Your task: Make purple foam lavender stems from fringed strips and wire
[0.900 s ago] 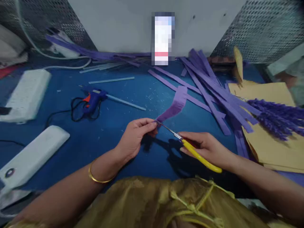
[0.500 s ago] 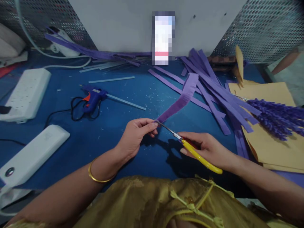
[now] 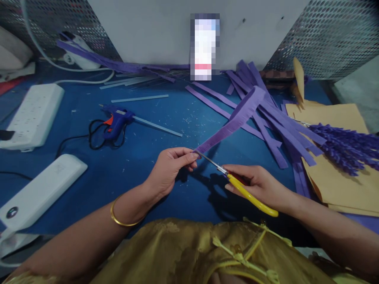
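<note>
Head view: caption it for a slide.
Above a blue table, the left hand holds a purple strip where scissors in the right hand meet it.

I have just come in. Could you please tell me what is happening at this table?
A person sits or stands at a blue table. The left hand pinches one end of a purple strip, which stretches away and curls at its far end. The right hand holds yellow-handled scissors, with the blades at the pinched end; whether they are cutting is unclear. More purple strips lie to the right, and a blue glue gun lies to the left.
</note>
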The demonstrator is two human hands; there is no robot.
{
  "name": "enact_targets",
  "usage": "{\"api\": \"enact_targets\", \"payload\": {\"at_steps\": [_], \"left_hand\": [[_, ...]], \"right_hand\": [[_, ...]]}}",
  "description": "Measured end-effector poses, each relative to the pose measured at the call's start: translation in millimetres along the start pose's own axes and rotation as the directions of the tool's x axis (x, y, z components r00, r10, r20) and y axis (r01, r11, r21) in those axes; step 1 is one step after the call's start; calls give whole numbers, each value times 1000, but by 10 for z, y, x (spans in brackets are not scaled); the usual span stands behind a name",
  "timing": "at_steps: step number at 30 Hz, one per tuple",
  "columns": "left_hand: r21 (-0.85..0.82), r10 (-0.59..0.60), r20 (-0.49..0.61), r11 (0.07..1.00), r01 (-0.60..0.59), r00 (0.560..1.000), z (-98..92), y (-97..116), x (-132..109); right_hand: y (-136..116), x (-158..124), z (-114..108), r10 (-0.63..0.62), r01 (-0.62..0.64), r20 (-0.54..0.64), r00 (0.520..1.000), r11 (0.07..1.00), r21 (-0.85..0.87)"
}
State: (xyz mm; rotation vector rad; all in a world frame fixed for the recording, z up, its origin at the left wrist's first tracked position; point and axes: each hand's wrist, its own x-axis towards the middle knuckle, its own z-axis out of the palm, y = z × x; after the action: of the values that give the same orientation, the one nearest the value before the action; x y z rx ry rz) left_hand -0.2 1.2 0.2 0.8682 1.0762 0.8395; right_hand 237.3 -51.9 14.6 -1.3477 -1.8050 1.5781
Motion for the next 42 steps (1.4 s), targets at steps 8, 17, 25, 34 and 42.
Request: {"api": "enact_targets", "payload": {"at_steps": [8,17,25,34,42], "left_hand": [[-16,-30,20,999,30,999,-4,20,4],[-49,-66,32,997,67,997,-7,40,-10],[25,12,-45,1000,-11,999,9,36,-30],[15,20,-83,1000,-19,996,18,37,-29],[38,42,-79,999,-39,996,25,29,-35]], "right_hand": [[-32,11,-15,30,-31,16,999,999,36],[-15,21,-34,67,-69,22,997,992,103],[47,-14,24,-36,26,-96,995,994,-109],[66,-20,13,-138,67,-161,977,922,-382],[20,-19,13,-162,77,-158,974,893,-443]]}}
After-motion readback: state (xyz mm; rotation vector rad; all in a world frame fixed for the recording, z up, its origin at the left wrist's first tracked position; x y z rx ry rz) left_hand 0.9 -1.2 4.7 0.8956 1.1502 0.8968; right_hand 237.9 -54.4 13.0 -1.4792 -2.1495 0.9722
